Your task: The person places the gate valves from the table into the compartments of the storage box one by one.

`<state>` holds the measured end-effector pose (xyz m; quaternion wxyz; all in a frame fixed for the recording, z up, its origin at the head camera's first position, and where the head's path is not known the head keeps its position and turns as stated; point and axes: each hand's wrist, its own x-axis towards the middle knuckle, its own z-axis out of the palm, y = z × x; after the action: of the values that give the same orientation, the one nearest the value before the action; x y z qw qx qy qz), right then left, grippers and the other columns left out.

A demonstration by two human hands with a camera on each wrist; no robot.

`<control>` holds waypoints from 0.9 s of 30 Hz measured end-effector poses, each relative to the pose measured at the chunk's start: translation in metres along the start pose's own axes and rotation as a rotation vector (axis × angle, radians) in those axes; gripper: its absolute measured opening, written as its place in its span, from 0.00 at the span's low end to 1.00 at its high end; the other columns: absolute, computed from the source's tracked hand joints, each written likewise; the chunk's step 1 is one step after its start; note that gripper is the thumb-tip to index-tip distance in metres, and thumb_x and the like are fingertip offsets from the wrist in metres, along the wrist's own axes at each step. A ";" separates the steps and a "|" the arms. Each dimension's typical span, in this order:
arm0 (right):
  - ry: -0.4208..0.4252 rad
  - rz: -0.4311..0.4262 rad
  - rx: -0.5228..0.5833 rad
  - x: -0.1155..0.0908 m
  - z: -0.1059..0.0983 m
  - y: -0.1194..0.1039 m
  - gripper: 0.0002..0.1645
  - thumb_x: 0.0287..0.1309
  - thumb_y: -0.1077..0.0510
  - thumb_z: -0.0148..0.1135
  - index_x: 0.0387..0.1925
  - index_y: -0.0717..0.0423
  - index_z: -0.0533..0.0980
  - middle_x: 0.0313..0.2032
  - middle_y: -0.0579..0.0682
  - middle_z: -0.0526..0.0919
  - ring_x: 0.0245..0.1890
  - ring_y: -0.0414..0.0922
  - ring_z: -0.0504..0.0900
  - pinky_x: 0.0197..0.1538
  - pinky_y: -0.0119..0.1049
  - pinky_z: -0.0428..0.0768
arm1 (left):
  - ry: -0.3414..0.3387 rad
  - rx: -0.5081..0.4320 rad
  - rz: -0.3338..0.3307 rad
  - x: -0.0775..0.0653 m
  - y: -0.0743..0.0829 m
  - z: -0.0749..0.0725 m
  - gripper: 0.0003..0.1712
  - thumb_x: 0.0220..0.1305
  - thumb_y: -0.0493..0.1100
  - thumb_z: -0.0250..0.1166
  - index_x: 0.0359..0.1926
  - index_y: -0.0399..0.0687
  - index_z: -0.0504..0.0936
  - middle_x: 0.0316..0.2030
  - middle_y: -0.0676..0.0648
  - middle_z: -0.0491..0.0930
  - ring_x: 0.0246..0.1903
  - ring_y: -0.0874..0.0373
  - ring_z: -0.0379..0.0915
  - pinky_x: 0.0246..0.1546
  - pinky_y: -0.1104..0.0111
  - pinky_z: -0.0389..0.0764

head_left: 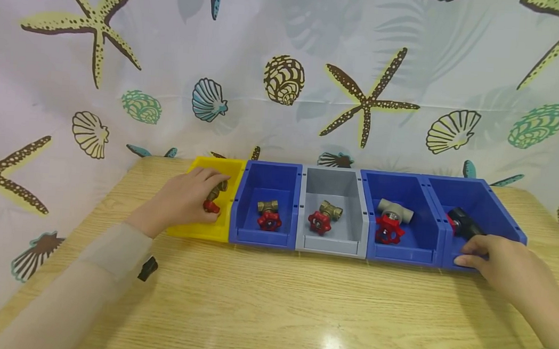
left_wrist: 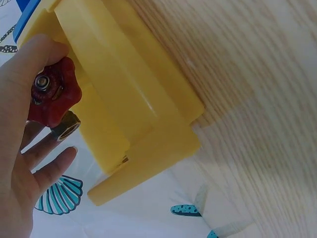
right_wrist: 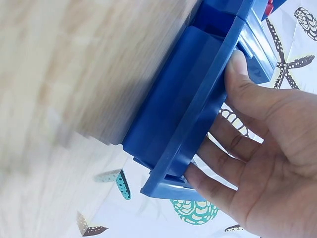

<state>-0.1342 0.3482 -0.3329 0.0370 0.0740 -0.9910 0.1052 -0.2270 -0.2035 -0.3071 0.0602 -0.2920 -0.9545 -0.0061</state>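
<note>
In the yellow bin (head_left: 180,230) at the left end of the row, my left hand (head_left: 189,195) holds a brass valve with a red handwheel (left_wrist: 57,94). The thumb lies against the handwheel, and the other fingers are behind the brass body. My right hand (head_left: 510,258) reaches over the front of the rightmost blue bin (right_wrist: 168,104), thumb and fingers apart. Beside its index finger lies a black valve (head_left: 466,223) with a partly hidden red handle. Whether they touch is unclear; the right wrist view hides the fingertips behind the bin wall.
Between the hands, a blue bin (head_left: 266,239) and a grey bin (head_left: 331,246) each hold a brass valve with a red handwheel. Another blue bin (head_left: 401,254) holds a light grey valve (head_left: 394,211). The bins stand on a wooden table (head_left: 300,304) before a patterned curtain (head_left: 249,44).
</note>
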 end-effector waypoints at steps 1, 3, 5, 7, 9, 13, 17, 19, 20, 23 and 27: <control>0.001 -0.002 0.000 0.000 0.000 0.000 0.08 0.54 0.55 0.72 0.29 0.55 0.82 0.27 0.50 0.83 0.27 0.50 0.80 0.29 0.54 0.76 | -0.015 -0.010 -0.012 0.001 0.000 0.000 0.44 0.54 0.52 0.72 0.68 0.40 0.68 0.61 0.40 0.72 0.57 0.45 0.69 0.53 0.51 0.76; 0.002 -0.003 -0.001 0.000 0.000 0.001 0.08 0.54 0.55 0.72 0.29 0.55 0.82 0.27 0.49 0.83 0.27 0.50 0.79 0.29 0.53 0.76 | -0.041 -0.023 -0.030 0.004 0.000 -0.001 0.44 0.53 0.52 0.73 0.68 0.40 0.69 0.61 0.40 0.72 0.56 0.46 0.69 0.52 0.51 0.77; 0.000 -0.003 0.000 0.000 0.000 0.001 0.08 0.54 0.55 0.72 0.29 0.55 0.82 0.27 0.48 0.83 0.26 0.48 0.78 0.29 0.52 0.76 | -0.061 -0.027 -0.040 0.007 0.000 -0.001 0.44 0.52 0.53 0.73 0.68 0.41 0.70 0.60 0.41 0.72 0.55 0.46 0.69 0.51 0.52 0.77; -0.002 -0.002 0.002 0.000 0.000 0.001 0.08 0.55 0.55 0.72 0.29 0.55 0.82 0.27 0.48 0.82 0.26 0.47 0.78 0.28 0.52 0.76 | -0.075 -0.034 -0.044 0.008 0.000 -0.001 0.44 0.52 0.53 0.73 0.67 0.41 0.70 0.60 0.41 0.72 0.55 0.46 0.69 0.51 0.53 0.77; -0.003 -0.002 0.003 0.000 0.000 0.001 0.08 0.55 0.54 0.72 0.29 0.54 0.82 0.27 0.48 0.82 0.26 0.47 0.78 0.28 0.52 0.76 | -0.082 -0.039 -0.041 0.010 -0.001 0.000 0.44 0.51 0.53 0.73 0.67 0.42 0.70 0.60 0.41 0.73 0.54 0.46 0.69 0.50 0.53 0.77; 0.003 -0.004 -0.003 0.000 0.000 0.001 0.08 0.54 0.55 0.72 0.28 0.55 0.82 0.27 0.49 0.83 0.27 0.50 0.79 0.29 0.53 0.76 | -0.103 -0.059 -0.049 0.014 -0.004 0.001 0.44 0.50 0.53 0.73 0.67 0.42 0.71 0.60 0.41 0.73 0.55 0.46 0.69 0.51 0.52 0.77; 0.003 -0.001 -0.007 0.001 0.000 0.001 0.09 0.54 0.54 0.73 0.28 0.55 0.82 0.27 0.50 0.83 0.28 0.52 0.80 0.31 0.55 0.76 | -0.135 -0.072 -0.071 0.018 -0.004 0.001 0.44 0.50 0.53 0.73 0.67 0.43 0.72 0.60 0.42 0.73 0.55 0.46 0.69 0.52 0.52 0.76; 0.002 0.002 -0.009 0.002 -0.001 0.001 0.09 0.54 0.54 0.73 0.28 0.55 0.81 0.27 0.50 0.82 0.28 0.52 0.80 0.31 0.55 0.76 | -0.150 -0.075 -0.081 0.020 -0.005 0.002 0.43 0.50 0.53 0.73 0.67 0.44 0.72 0.60 0.42 0.73 0.54 0.47 0.70 0.51 0.53 0.76; -0.002 0.005 -0.008 0.002 -0.001 0.001 0.09 0.54 0.54 0.72 0.28 0.54 0.81 0.27 0.50 0.82 0.28 0.52 0.80 0.31 0.55 0.76 | -0.159 -0.079 -0.087 0.021 -0.005 0.002 0.43 0.50 0.53 0.73 0.66 0.44 0.72 0.60 0.42 0.74 0.53 0.47 0.70 0.51 0.53 0.76; -0.014 0.012 -0.008 0.002 -0.001 0.001 0.09 0.55 0.54 0.72 0.28 0.54 0.81 0.27 0.50 0.82 0.28 0.51 0.80 0.31 0.55 0.76 | -0.184 -0.096 -0.092 0.025 -0.005 0.003 0.43 0.50 0.52 0.74 0.66 0.43 0.73 0.58 0.42 0.75 0.51 0.47 0.71 0.50 0.53 0.76; -0.027 0.018 -0.009 0.002 -0.001 0.001 0.09 0.55 0.54 0.72 0.28 0.54 0.81 0.27 0.49 0.82 0.28 0.51 0.80 0.30 0.55 0.76 | -0.224 -0.117 -0.092 0.029 -0.007 0.005 0.43 0.50 0.51 0.75 0.66 0.42 0.73 0.55 0.43 0.76 0.49 0.48 0.71 0.50 0.54 0.76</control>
<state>-0.1364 0.3490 -0.3317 0.0229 0.0665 -0.9925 0.1000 -0.2557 -0.1928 -0.3088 -0.0644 -0.2500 -0.9656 -0.0317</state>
